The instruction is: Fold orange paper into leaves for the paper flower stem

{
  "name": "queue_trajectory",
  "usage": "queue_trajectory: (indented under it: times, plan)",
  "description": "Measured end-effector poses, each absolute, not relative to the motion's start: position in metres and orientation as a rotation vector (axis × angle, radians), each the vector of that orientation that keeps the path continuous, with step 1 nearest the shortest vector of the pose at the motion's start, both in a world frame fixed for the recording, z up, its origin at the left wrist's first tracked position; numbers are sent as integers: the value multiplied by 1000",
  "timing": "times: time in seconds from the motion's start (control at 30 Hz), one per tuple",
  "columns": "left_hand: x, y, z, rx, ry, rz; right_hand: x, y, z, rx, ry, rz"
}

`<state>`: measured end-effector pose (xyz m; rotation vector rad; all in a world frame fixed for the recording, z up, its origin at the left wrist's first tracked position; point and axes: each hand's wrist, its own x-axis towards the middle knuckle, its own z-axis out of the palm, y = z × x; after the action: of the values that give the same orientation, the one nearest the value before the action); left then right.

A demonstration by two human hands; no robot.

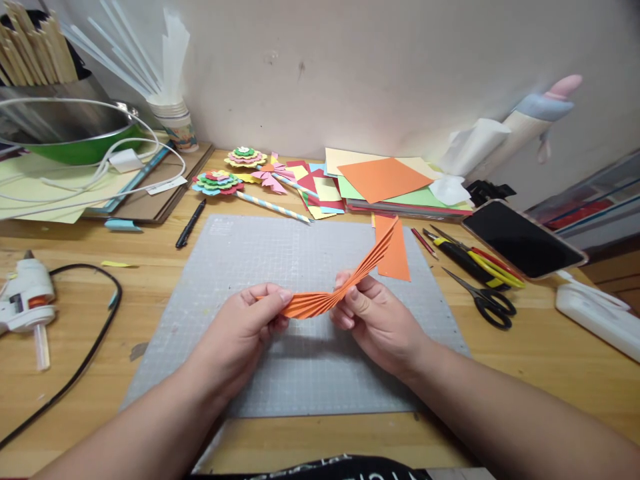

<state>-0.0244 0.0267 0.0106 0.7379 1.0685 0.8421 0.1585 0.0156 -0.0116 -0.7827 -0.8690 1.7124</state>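
Observation:
A strip of orange paper folded into narrow accordion pleats (313, 304) is held above the grey cutting mat (240, 253). My left hand (255, 313) pinches its left end between thumb and fingers. Near the middle, my right hand (373, 310) grips the pleats, pressing them together there. Beyond the right hand the pleated paper bends upward and its free end fans out slightly. Behind that end, a flat orange paper rectangle (397, 257) lies on the mat's upper right.
Right of the mat lie scissors (487, 301), a yellow-black cutter (457, 260), a pencil (424, 244) and a phone (525, 238). A glue gun (31, 293) and black pen (191, 225) are on the left. Paper flowers (218, 183) and coloured sheets (385, 179) lie at the back.

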Motion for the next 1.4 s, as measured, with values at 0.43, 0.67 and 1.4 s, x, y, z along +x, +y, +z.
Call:
queue_trajectory:
  times: [0.43,0.67,1.4]
  plan:
    - [-28,30,12,660,987,908,153,8,-12,-781,-908,1785]
    - [-28,27,15,643,972,930,148,2,-17,-692,-990,1851]
    - [-35,32,25,1182,892,290,156,10,-15,-725,-1048,2004]
